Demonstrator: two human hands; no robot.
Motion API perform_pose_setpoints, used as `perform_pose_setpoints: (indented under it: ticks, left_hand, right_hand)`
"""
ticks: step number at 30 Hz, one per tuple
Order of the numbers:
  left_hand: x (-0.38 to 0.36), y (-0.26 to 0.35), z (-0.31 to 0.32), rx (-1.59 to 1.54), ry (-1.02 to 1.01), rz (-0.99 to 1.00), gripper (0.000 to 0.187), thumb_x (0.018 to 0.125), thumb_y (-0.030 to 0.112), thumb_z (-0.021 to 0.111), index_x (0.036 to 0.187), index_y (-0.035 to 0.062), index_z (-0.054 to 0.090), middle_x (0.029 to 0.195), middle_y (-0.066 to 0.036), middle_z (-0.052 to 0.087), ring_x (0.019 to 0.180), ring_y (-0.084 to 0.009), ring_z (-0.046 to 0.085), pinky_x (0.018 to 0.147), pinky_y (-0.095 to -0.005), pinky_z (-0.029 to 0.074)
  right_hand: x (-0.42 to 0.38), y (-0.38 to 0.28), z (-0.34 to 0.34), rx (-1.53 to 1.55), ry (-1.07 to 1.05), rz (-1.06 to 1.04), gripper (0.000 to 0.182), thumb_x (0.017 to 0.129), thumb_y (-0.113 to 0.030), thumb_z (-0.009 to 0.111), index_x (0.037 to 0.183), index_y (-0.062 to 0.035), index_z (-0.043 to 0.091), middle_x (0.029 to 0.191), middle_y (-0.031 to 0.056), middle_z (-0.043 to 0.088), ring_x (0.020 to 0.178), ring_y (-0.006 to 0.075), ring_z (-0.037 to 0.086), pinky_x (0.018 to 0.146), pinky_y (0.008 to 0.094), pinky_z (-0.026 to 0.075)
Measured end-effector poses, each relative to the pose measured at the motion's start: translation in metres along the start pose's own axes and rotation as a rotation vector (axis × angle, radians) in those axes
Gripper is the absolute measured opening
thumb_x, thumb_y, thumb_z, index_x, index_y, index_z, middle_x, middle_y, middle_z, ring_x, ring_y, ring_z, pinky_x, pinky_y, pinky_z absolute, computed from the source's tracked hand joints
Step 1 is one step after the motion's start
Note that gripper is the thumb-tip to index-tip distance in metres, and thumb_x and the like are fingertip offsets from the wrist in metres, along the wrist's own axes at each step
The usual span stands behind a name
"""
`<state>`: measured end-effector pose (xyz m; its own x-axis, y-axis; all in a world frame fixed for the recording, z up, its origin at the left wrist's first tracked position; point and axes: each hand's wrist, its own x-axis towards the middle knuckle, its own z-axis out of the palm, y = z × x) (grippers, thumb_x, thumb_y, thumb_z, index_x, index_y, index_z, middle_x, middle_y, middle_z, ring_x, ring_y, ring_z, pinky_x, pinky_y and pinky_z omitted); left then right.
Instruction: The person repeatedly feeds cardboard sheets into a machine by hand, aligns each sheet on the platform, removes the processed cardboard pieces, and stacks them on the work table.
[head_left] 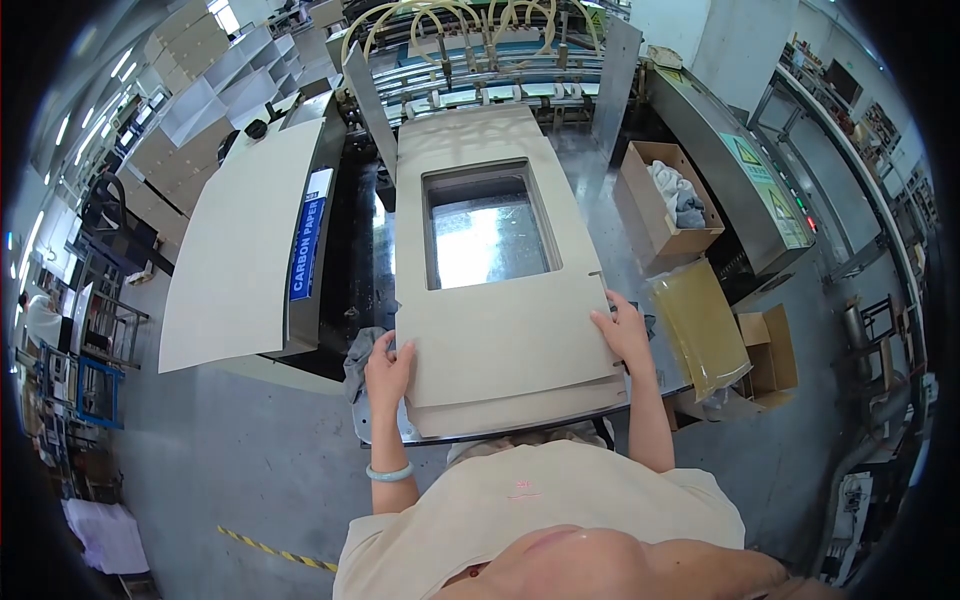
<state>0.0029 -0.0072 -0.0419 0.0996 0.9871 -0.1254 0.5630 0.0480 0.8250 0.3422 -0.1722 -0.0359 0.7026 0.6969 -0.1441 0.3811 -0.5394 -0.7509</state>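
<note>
- Cardboard stack [500,340]: lies flat on the metal desk [580,170], directly before the person, its long side running away toward the machine [480,60].
- Rectangular opening [490,240] cut through the upper part of the stack; a bright, reflective surface shows through it.
- Lower sheet [520,408]: projects from under the near edge of the stack, slightly askew to the layer above.
- Left hand [388,370]: at the left edge, near the close corner; thumb over the board, fingers outside the edge, narrow spread. Firmness of grip: cannot tell.
- Right hand [625,335]: at the right edge, a little farther up; thumb on the board, fingers along the side, narrow spread. Whether it pinches the layers: cannot tell.
- Pale bracelet [390,472] on the left wrist.
- Grey cloth [360,362]: just beside the left hand, at the desk's left side.
- Left of the desk: large pale sheet [235,240], flat, next to a blue label [307,245] reading "CARBON PAPER".
- Right of the stack: carton [645,205] containing crumpled rags [678,195]; nearer, a yellowish wrapped block [703,325] beside an open box [770,350].
</note>
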Motion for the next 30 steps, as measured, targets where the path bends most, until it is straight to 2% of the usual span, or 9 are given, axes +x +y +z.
perform_pose_setpoints:
  ticks: [1, 6, 11, 17, 21, 22, 26, 28, 30]
  left_hand:
    - [0.0, 0.0, 0.0, -0.001, 0.001, 0.0, 0.05, 0.083, 0.032, 0.065, 0.121, 0.0011, 0.059, 0.073, -0.008, 0.063, 0.064, -0.0178, 0.058, 0.063, -0.0286, 0.048]
    - [-0.003, 0.001, -0.001, -0.016, 0.008, 0.013, 0.053, 0.083, 0.033, 0.065, 0.124, 0.0013, 0.057, 0.072, -0.008, 0.063, 0.064, -0.0177, 0.057, 0.063, -0.0287, 0.048]
    - [-0.008, 0.006, 0.0, -0.034, 0.026, -0.022, 0.052, 0.085, 0.024, 0.065, 0.129, 0.0003, 0.053, 0.073, -0.005, 0.06, 0.064, -0.0103, 0.051, 0.061, -0.0228, 0.044]
    - [-0.01, 0.001, 0.002, -0.025, 0.045, 0.033, 0.055, 0.086, 0.023, 0.064, 0.133, -0.0001, 0.048, 0.074, -0.008, 0.062, 0.061, -0.0118, 0.054, 0.058, -0.0225, 0.046]
    - [-0.015, 0.007, 0.002, -0.124, 0.011, -0.046, 0.059, 0.087, 0.026, 0.063, 0.135, -0.0002, 0.043, 0.071, -0.007, 0.062, 0.055, -0.0146, 0.057, 0.054, -0.0244, 0.046]
    - [-0.017, 0.008, 0.002, -0.124, 0.012, -0.047, 0.059, 0.087, 0.026, 0.063, 0.135, -0.0002, 0.043, 0.071, -0.007, 0.062, 0.055, -0.0146, 0.057, 0.054, -0.0244, 0.046]
    - [-0.02, 0.009, 0.005, -0.282, 0.022, -0.044, 0.062, 0.088, 0.025, 0.063, 0.138, -0.0009, 0.038, 0.072, -0.007, 0.063, 0.052, -0.0132, 0.059, 0.05, -0.0223, 0.045]
    - [-0.02, 0.008, 0.006, -0.28, 0.024, -0.036, 0.062, 0.088, 0.025, 0.063, 0.138, -0.0011, 0.037, 0.072, -0.006, 0.063, 0.052, -0.0131, 0.059, 0.05, -0.0222, 0.045]
    - [-0.02, 0.007, 0.007, -0.278, 0.028, -0.019, 0.063, 0.088, 0.024, 0.063, 0.138, -0.0016, 0.036, 0.073, -0.006, 0.063, 0.053, -0.0129, 0.06, 0.051, -0.022, 0.045]
  right_hand:
    - [0.001, -0.001, 0.0, 0.008, -0.001, 0.009, 0.052, 0.081, -0.022, 0.064, 0.128, -0.0009, 0.054, 0.082, 0.0154, 0.067, 0.074, 0.0282, 0.063, 0.073, 0.0351, 0.05]
    - [0.006, -0.005, 0.001, 0.088, -0.01, 0.0, 0.05, 0.082, -0.018, 0.063, 0.127, 0.0013, 0.054, 0.087, 0.0181, 0.068, 0.076, 0.0267, 0.064, 0.073, 0.0334, 0.051]
    - [0.014, -0.011, 0.003, 0.241, -0.01, -0.008, 0.049, 0.082, -0.014, 0.062, 0.128, 0.0009, 0.053, 0.092, 0.0181, 0.068, 0.076, 0.0259, 0.064, 0.073, 0.0323, 0.051]
    - [0.014, -0.021, 0.002, 0.478, -0.053, 0.056, 0.047, 0.086, -0.013, 0.061, 0.129, 0.0024, 0.05, 0.095, 0.0156, 0.068, 0.077, 0.0248, 0.064, 0.073, 0.0308, 0.051]
    - [0.028, 0.002, 0.01, 0.822, -0.091, -0.021, 0.044, 0.091, -0.02, 0.06, 0.129, 0.0009, 0.051, 0.095, 0.0113, 0.067, 0.076, 0.0236, 0.063, 0.07, 0.0292, 0.051]
    - [0.031, 0.009, 0.011, 0.821, -0.092, -0.021, 0.044, 0.091, -0.02, 0.06, 0.129, 0.0009, 0.051, 0.095, 0.0113, 0.067, 0.076, 0.0236, 0.063, 0.07, 0.0292, 0.051]
    - [0.046, 0.027, 0.007, 1.764, -0.783, 0.134, 0.038, 0.093, -0.024, 0.059, 0.125, -0.0028, 0.055, 0.099, 0.01, 0.067, 0.079, 0.0221, 0.064, 0.068, 0.0284, 0.052]
    - [0.031, -0.01, 0.005, 1.749, -0.537, 0.314, 0.035, 0.095, -0.03, 0.056, 0.122, -0.0073, 0.057, 0.103, 0.0098, 0.067, 0.083, 0.0219, 0.066, 0.065, 0.0297, 0.054]
    - [0.043, -0.004, 0.027, 1.78, -0.574, 0.268, 0.036, 0.095, -0.031, 0.054, 0.121, -0.0067, 0.058, 0.104, 0.01, 0.068, 0.085, 0.0221, 0.067, 0.067, 0.0317, 0.055]
